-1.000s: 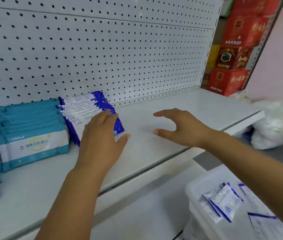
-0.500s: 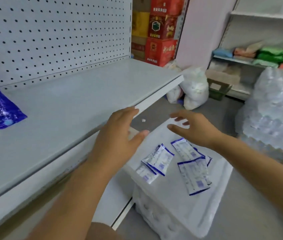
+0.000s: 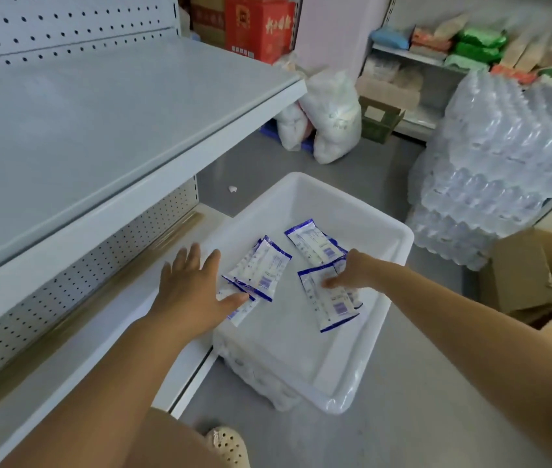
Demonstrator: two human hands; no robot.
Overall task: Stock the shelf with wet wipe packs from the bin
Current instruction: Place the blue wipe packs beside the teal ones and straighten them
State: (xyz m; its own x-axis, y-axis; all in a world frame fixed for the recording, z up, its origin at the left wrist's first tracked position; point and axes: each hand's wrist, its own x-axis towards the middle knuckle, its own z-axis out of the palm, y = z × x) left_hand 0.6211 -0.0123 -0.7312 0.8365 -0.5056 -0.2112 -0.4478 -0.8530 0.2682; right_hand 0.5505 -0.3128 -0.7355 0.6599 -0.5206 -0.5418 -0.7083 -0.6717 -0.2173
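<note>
Head view. Both grips down in bin point(image 3: 318, 194) beside shelf point(image 3: 98, 123).

Left grip point(image 3: 193, 292): fingers spread over near rim, thumb tip touching left packs point(image 3: 261, 268), nothing held.

Right grip point(image 3: 352, 273): curled onto right packs point(image 3: 330, 302), thumb on the top one. Can't tell pinch from plain touch.

All visible packs flat in bin, none on visible part of shelf.

Risks, by judgement:
- Overlapped packs, slick-looking film: likely to lift two and shed one, or slide one out of a loose pinch.
- Shelf lip overhanging the way up: could clip a pack or a knuckle.
- Light bin: could skid if left wrist leans on rim.

Labels: white film, blue edging, purple block near one end; print too small to read. Red cartons point(image 3: 257, 25) at back: gold characters, blurred, unreadable.
</note>
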